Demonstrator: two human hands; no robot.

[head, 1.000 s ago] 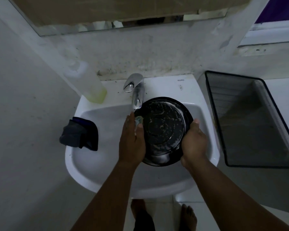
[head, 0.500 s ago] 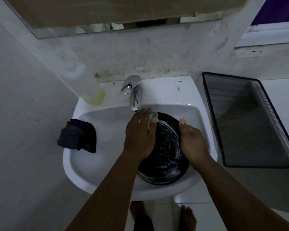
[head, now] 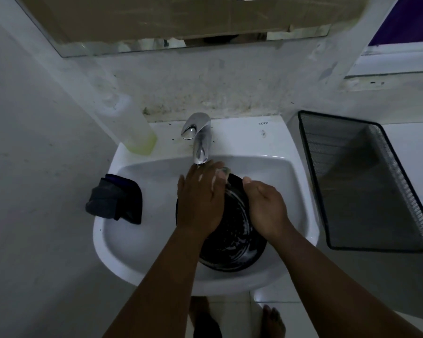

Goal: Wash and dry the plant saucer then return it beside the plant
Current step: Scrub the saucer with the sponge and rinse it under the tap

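The black round plant saucer [head: 232, 242] lies tilted in the white sink basin [head: 142, 242], wet and soapy. My left hand [head: 200, 201] lies over the saucer's upper left part with a small sponge [head: 224, 172] showing at its fingertips, just under the tap spout. My right hand [head: 264, 206] grips the saucer's right rim, thumb on the top edge. The plant is not in view.
A chrome tap [head: 199, 140] stands at the back of the sink. A bottle with yellow-green liquid [head: 137, 132] stands at the back left. A dark cloth [head: 115, 200] hangs over the left rim. A black mesh tray [head: 362, 181] sits on the counter to the right.
The saucer has tipped and come lower in the basin, nearer the front. My left hand has slid up across its face with the sponge, towards the tap.
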